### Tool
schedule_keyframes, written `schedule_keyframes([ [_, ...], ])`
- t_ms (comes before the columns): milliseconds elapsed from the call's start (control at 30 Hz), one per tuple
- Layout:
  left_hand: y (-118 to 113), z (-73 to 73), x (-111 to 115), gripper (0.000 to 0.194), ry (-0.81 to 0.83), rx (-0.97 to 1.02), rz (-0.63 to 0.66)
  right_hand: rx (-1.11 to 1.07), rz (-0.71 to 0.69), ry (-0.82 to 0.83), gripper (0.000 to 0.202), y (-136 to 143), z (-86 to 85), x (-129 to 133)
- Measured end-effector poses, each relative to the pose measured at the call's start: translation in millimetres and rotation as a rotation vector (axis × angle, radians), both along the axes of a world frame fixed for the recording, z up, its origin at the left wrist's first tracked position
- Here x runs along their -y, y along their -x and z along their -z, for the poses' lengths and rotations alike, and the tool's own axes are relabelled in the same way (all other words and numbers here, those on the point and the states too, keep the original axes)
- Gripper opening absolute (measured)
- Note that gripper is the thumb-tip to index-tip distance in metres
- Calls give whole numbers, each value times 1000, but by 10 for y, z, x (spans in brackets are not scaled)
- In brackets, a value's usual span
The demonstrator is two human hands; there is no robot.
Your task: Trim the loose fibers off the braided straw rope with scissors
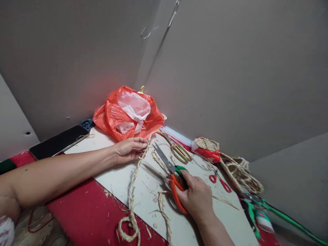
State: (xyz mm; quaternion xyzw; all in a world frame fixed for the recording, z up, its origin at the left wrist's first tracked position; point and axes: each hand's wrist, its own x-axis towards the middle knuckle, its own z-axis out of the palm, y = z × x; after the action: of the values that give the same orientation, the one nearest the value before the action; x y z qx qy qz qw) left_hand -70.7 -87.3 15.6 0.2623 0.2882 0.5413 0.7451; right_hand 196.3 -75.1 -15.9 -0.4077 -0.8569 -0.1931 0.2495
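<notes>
My left hand pinches a braided straw cord near its upper end. From the fingers the cord hangs down over the white board and curls into a loop at the front edge. My right hand grips scissors with one orange and one green handle. Their blades look slightly parted at the tips, which point up and left, close to the cord but apart from it. Another length of braided cord lies on the board between my hands.
A red plastic bag stands at the back. Gold-handled scissors, small red-handled scissors and woven straw pieces lie to the right. A green-handled tool and a bottle are farther right. A black phone-like slab lies left.
</notes>
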Motion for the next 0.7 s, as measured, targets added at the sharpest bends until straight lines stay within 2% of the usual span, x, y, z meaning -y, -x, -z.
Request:
schedule_keyframes([
  [300, -41, -48, 30, 15, 24, 9, -14, 16, -72, 65, 30, 31, -3, 12],
  [700, -59, -58, 64, 14, 24, 26, -11, 27, -67, -3, 26, 41, 14, 12],
])
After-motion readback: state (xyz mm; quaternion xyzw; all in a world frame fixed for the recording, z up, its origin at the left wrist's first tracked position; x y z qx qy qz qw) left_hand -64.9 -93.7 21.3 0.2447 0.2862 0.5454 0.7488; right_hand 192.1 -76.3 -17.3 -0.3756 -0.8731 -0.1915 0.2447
